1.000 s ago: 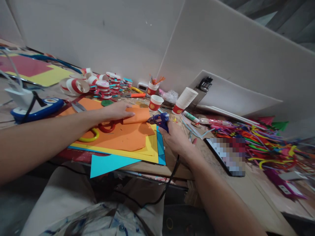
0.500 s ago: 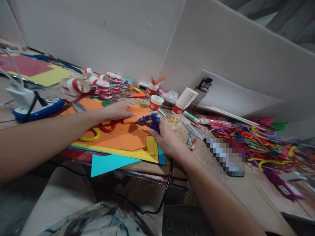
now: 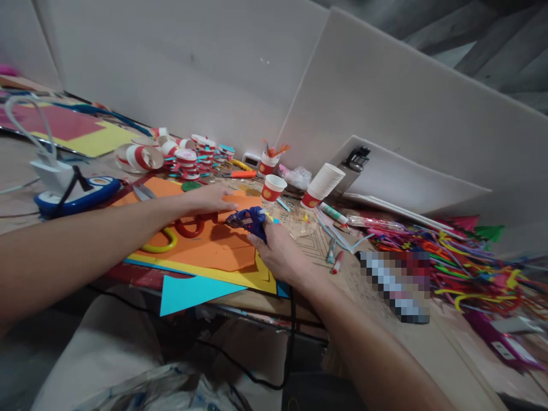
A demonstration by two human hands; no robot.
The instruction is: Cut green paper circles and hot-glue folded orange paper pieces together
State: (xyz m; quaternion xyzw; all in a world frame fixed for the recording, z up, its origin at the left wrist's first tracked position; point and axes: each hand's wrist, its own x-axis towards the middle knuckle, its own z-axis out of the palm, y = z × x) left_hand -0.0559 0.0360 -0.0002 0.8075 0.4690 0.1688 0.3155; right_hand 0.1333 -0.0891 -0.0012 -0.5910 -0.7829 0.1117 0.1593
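A pale partition [image 3: 180, 68] backs the cluttered table [image 3: 17, 171]. Around the blue glue gun [image 3: 256, 220], pipe cleaners [image 3: 462, 262] sprawl at three o'clock; orange paper [image 3: 226, 254] spreads beneath. Yellow and red scissor handles [image 3: 173, 241] jut from under the left forearm [image 3: 128, 228]. The left hand [image 3: 212, 198] rests on paper at ten, its grip impossible to tell; the right hand [image 3: 276, 245] wraps the gun. A power strip [image 3: 100, 191] sits at nine, stacked cups [image 3: 323, 185] at two, one paper cup [image 3: 273, 191] at one.

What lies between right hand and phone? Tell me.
Head view: between right hand and phone lie a red pen-like item and a small bluish item.
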